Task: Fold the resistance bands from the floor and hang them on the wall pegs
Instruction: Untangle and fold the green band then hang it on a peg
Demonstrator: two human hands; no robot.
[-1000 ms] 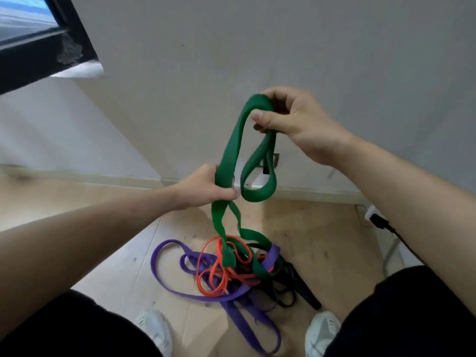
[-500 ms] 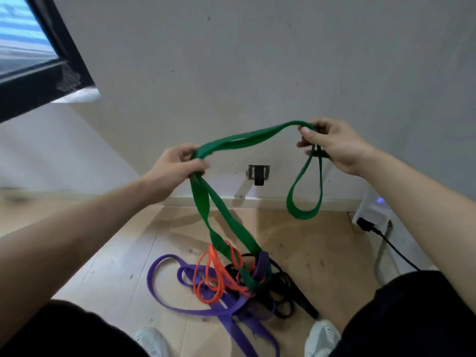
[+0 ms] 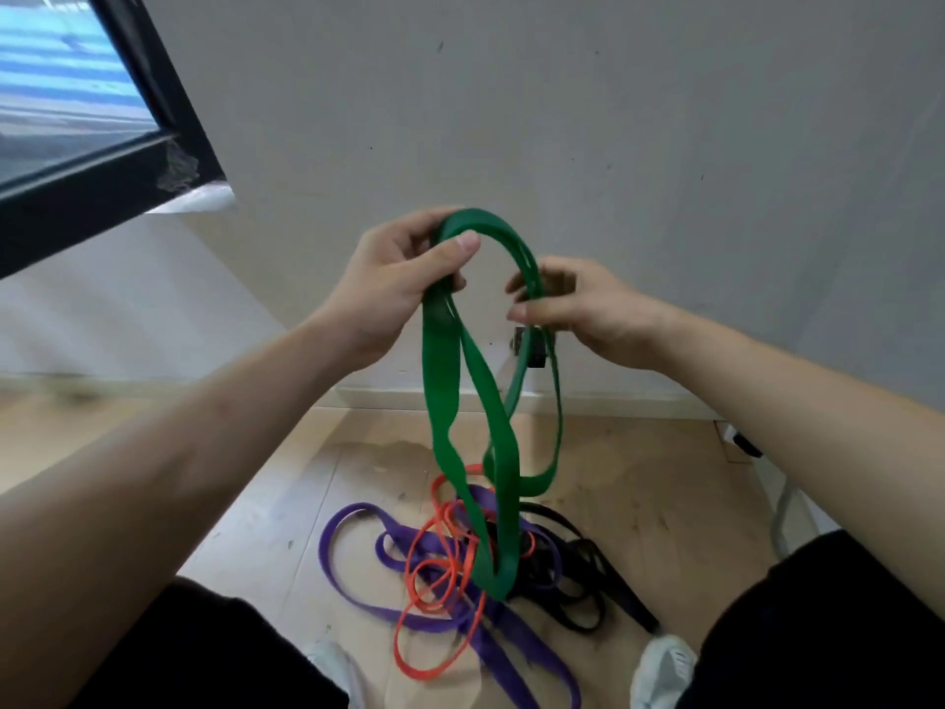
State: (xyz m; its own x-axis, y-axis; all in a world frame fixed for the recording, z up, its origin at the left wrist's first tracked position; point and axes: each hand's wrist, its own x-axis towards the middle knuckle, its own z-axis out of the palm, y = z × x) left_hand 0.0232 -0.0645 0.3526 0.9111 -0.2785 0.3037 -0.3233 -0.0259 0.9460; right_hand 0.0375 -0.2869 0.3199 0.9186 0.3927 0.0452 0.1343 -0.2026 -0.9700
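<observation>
Green band (image 3: pixel 440 381) held above pile (image 3: pixel 414 542) | gripped by left hand (image 3: pixel 394 286), pinched by right hand (image 3: pixel 588 309) | loops stacked for folding

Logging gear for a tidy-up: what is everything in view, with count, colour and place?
green band: one, green, held up, looped
purple band: at least one, purple, floor pile
orange band: count unclear, orange, floor pile
black band: count unclear, black, pile's right side
window: one, black frame, upper left
wall fitting: one, metal, low on wall
shoes: two, white, bottom edge
left hand: one, pinches green band's top
right hand: one, holds green band's right side
</observation>
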